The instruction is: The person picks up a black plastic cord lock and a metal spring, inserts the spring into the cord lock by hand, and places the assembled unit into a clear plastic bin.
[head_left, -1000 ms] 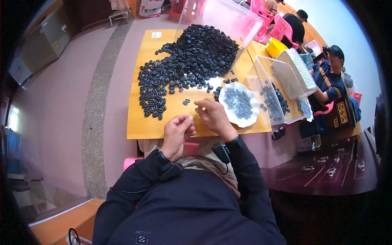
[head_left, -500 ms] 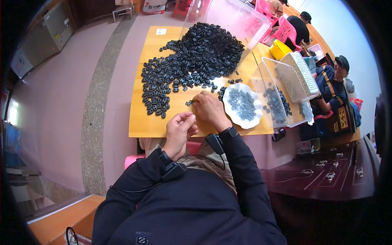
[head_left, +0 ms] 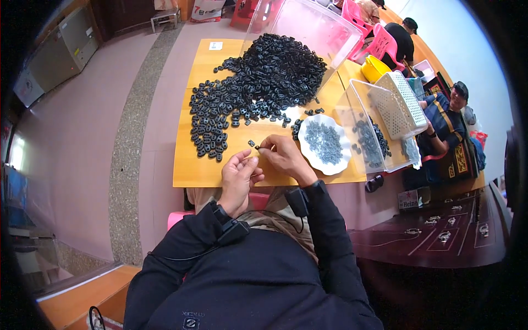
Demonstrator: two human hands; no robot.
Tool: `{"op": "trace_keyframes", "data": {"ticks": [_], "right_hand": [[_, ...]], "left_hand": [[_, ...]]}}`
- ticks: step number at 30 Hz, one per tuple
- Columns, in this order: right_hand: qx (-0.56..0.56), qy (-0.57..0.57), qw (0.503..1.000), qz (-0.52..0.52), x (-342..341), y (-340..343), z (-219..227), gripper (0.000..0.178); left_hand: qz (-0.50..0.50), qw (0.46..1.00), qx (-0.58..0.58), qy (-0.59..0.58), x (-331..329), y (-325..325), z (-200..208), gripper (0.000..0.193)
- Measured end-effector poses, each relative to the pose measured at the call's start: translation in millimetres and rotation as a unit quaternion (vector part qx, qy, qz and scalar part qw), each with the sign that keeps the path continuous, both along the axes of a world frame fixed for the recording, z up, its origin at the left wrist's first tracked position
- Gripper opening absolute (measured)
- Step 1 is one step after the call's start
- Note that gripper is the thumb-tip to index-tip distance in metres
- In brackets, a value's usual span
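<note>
My right hand [head_left: 285,156] pinches a small black plastic piece [head_left: 257,147] between thumb and fingertips, just above the table. Beside it on the wood lies another small black piece [head_left: 251,143]. Nearer the table's front edge, my left hand [head_left: 238,179] is closed with thumb against fingers; whatever it holds, if anything, is too small to make out. Ahead spreads a big heap of black two-holed plastic pieces [head_left: 280,71], with a looser group [head_left: 209,129] at its left. A white scalloped plate [head_left: 342,164] right of my right hand carries many small grey pieces [head_left: 324,142].
The wooden table [head_left: 190,173] bears a tipped clear bin [head_left: 308,25] behind the heap. At its right stand a clear box [head_left: 393,164] with black and grey pieces, a white perforated basket [head_left: 399,107] and a yellow bowl [head_left: 375,69]. A co-worker [head_left: 448,118] sits beyond these.
My right hand has drawn back slightly toward me, and a black piece now shows at its fingertips, apart from the one lying on the table. My left hand has barely moved.
</note>
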State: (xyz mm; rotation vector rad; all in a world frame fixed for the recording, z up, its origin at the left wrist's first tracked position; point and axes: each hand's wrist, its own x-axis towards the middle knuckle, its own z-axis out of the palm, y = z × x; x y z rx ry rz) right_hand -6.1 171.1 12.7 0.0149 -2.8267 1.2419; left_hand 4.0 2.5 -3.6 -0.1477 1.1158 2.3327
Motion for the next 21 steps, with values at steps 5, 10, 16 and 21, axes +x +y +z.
{"op": "trace_keyframes", "data": {"ticks": [5, 10, 16, 21], "right_hand": [[-0.237, -0.078, 0.968, 0.005, 27, -13, 6, 0.016], [-0.095, 0.085, 0.991, -0.049, 52, 11, 10, 0.01], [0.242, 0.106, 0.948, -0.179, 68, 79, 20, 0.02], [0.266, 0.051, 0.945, -0.183, 65, 89, 12, 0.02]], "left_hand": [[-0.029, 0.999, 0.019, 0.031, -1, 2, -2, 0.02], [-0.034, 0.999, 0.015, 0.01, -1, -1, -3, 0.015], [-0.061, 0.998, 0.002, 0.011, 2, 1, -4, 0.015], [-0.076, 0.997, -0.009, 0.028, 4, 3, -2, 0.014]]}}
